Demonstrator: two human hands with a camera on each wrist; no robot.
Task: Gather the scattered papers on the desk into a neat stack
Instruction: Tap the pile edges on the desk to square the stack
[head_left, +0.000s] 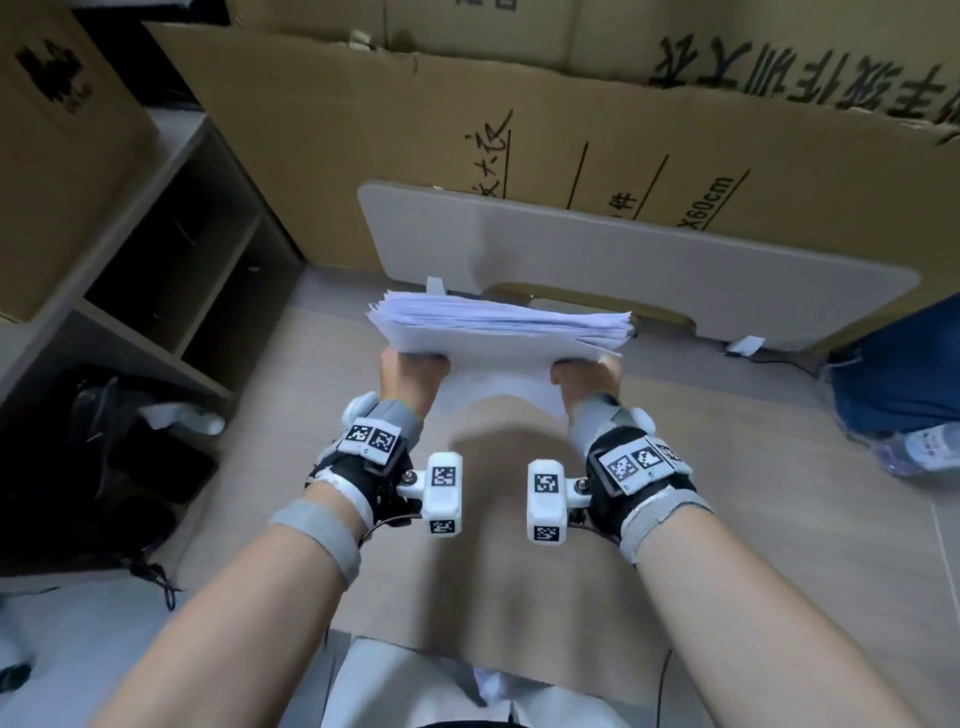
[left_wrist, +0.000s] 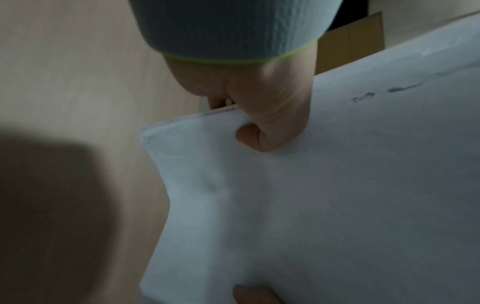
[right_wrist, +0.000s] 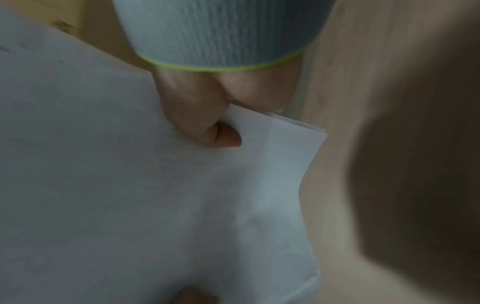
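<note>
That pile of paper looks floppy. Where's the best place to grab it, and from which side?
By its two short side edges, one hand from each side, as here: the left hand and right hand pinch the paper stack, thumbs in front, fingers behind. The sheets bow between the grips, so holding both sides probably keeps them from splaying.

The cardboard sheet (head_left: 597, 150) bears printed "X60cm", a handwritten "件", and larger inverted Chinese characters, not clearly legible.

Pale wood-grain desk (head_left: 727, 519)
</note>
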